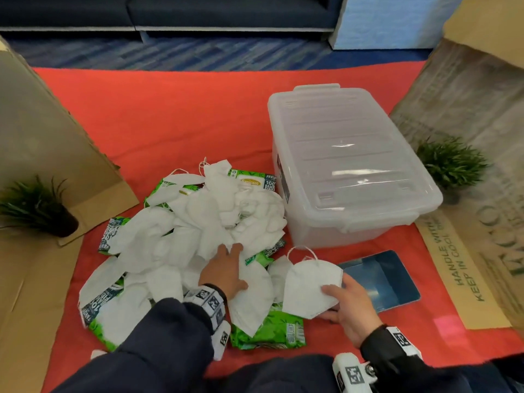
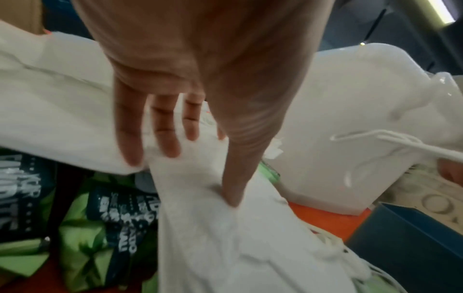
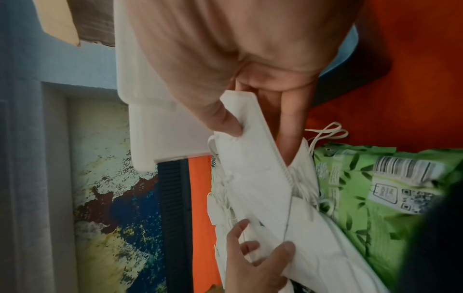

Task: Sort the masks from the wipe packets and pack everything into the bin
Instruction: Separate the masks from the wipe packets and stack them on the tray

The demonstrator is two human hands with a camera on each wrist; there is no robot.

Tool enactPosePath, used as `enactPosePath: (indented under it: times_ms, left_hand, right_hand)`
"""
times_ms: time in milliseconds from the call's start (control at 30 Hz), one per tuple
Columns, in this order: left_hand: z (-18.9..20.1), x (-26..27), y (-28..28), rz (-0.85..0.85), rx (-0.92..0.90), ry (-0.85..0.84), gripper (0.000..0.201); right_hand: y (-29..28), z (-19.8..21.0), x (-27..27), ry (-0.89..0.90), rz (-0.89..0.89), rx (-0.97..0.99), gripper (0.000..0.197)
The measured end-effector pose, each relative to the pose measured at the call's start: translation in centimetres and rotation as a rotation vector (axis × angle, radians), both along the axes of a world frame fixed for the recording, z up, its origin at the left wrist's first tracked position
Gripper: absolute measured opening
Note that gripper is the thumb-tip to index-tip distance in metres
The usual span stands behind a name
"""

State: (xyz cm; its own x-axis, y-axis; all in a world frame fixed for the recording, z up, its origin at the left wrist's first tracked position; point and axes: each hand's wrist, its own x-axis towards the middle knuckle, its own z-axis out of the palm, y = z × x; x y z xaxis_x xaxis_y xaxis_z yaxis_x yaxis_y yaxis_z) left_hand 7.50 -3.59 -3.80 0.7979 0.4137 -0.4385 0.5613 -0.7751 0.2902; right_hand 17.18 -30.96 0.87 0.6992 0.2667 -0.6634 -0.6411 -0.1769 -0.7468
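Observation:
A heap of white masks (image 1: 198, 222) lies on and among green wipe packets (image 1: 269, 330) on the red cloth (image 1: 184, 114). My left hand (image 1: 231, 260) rests on the heap with fingers straight; in the left wrist view the left hand (image 2: 200, 174) has its thumb pressing a mask (image 2: 225, 237). My right hand (image 1: 334, 302) pinches one white mask (image 1: 306, 287) between thumb and fingers, just right of the heap. The right wrist view shows the right hand (image 3: 258, 138) on that mask (image 3: 258, 178), beside a packet (image 3: 375, 188). The clear bin (image 1: 326, 231) stands behind, lid on.
A shallow blue tray (image 1: 382, 279) lies right of my right hand, in front of the bin. Cardboard sheets flank the cloth on the left (image 1: 42, 165) and right (image 1: 467, 109). Small potted plants stand at the left (image 1: 37, 205) and right (image 1: 450, 163).

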Motion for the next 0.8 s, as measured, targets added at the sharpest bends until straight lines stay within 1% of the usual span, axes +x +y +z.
enactPosePath:
  times_ms: [67, 100, 167, 233, 267, 333, 367, 400, 433, 467, 500, 533, 567, 600, 633, 667, 733, 767, 800]
  left_hand:
    - [0.1, 0.2, 0.9, -0.057, -0.002, -0.052, 0.078]
    - [0.5, 0.2, 1.6, -0.072, 0.031, -0.054, 0.075]
    - [1.6, -0.2, 3.3, -0.063, 0.150, 0.001, 0.066]
    - [3.0, -0.8, 4.2, -0.061, 0.252, 0.077, 0.049]
    - [3.6, -1.0, 4.0, -0.058, 0.269, 0.066, 0.042]
    - [4.3, -1.0, 1.6, -0.088, 0.219, -0.055, 0.035]
    - [4.3, -1.0, -0.2, -0.132, 0.160, -0.109, 0.038]
    - [4.0, -0.9, -2.2, -0.172, 0.095, -0.126, 0.048]
    - [3.5, -0.9, -4.1, -0.188, 0.047, -0.099, 0.064]
    - [2.8, -1.0, -5.5, -0.186, 0.048, -0.038, 0.083]
    - [2.1, -1.0, -6.5, -0.170, 0.094, 0.029, 0.100]
    - [1.4, -1.2, -6.9, -0.142, 0.158, 0.084, 0.111]
    - [0.9, -1.4, -7.2, -0.112, 0.212, 0.123, 0.116]
    - [0.7, -1.4, -7.5, -0.096, 0.249, 0.146, 0.115]
    - [0.7, -1.3, -7.8, -0.103, 0.268, 0.162, 0.109]
    - [0.9, -1.1, -8.1, -0.124, 0.286, 0.166, 0.095]
    - [1.6, -0.4, -8.5, -0.175, 0.339, 0.155, 0.054]
    - [2.0, -0.2, -8.5, -0.168, 0.337, 0.143, 0.041]
    - [2.5, 0.0, -8.4, -0.122, 0.301, 0.098, 0.033]
  right_hand:
    - [-0.7, -0.4, 0.8, 0.046, 0.015, 0.023, 0.038]
    - [-1.1, -0.5, 1.2, 0.075, 0.019, 0.036, 0.037]
    - [-1.6, -0.5, 1.9, 0.151, 0.025, 0.073, 0.033]
    - [-2.0, -0.4, 2.6, 0.219, 0.026, 0.110, 0.027]
    - [-2.1, -0.4, 2.8, 0.239, 0.025, 0.125, 0.026]
    - [-2.1, -0.5, 3.1, 0.244, 0.022, 0.132, 0.028]
    - [-2.1, -0.5, 3.3, 0.241, 0.027, 0.129, 0.030]
    - [-2.1, -0.6, 3.5, 0.246, 0.043, 0.134, 0.031]
    - [-2.2, -0.6, 3.7, 0.256, 0.065, 0.141, 0.032]
    - [-2.3, -0.6, 3.9, 0.266, 0.089, 0.147, 0.033]
    - [-2.5, -0.6, 4.1, 0.272, 0.109, 0.152, 0.035]
    - [-2.7, -0.6, 4.3, 0.271, 0.126, 0.156, 0.036]
    - [-3.0, -0.5, 4.5, 0.264, 0.141, 0.160, 0.037]
    - [-3.2, -0.4, 4.7, 0.255, 0.153, 0.166, 0.036]
    - [-3.5, -0.3, 4.8, 0.248, 0.160, 0.172, 0.035]
    - [-3.8, -0.2, 4.9, 0.244, 0.165, 0.174, 0.034]
    - [-4.4, -0.2, 5.1, 0.234, 0.164, 0.166, 0.034]
    - [-4.7, -0.2, 5.1, 0.225, 0.163, 0.164, 0.036]
    - [-5.0, -0.2, 5.1, 0.220, 0.160, 0.164, 0.037]
